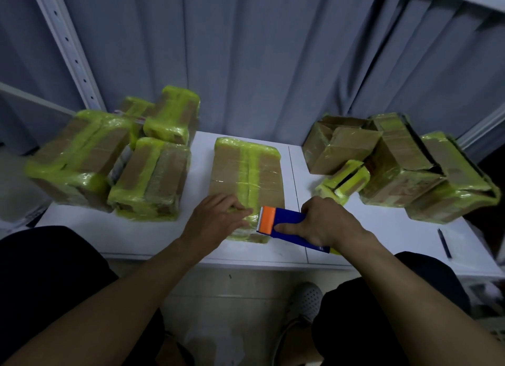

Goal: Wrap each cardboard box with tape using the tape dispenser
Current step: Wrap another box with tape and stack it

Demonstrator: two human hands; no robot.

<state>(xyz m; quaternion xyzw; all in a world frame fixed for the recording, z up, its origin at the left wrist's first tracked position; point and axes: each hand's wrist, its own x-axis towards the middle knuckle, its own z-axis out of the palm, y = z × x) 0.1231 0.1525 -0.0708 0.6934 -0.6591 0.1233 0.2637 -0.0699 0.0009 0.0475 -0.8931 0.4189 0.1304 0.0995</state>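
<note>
A flat cardboard box (246, 171) with yellow-green tape along its middle and far end lies in the middle of the white table (153, 234). My left hand (216, 219) rests on the box's near end, fingers laid flat on the tape. My right hand (326, 220) grips a blue tape dispenser (287, 226) with an orange toothed cutter. The cutter points left and sits at the box's near right corner, close to my left fingertips.
Several taped boxes (114, 158) are piled on the table's left side. More boxes (404, 163), some with open flaps, crowd the right side. A dark pen (444, 242) lies near the right front edge. Grey curtain hangs behind; white shelf posts (67, 44) stand at the left.
</note>
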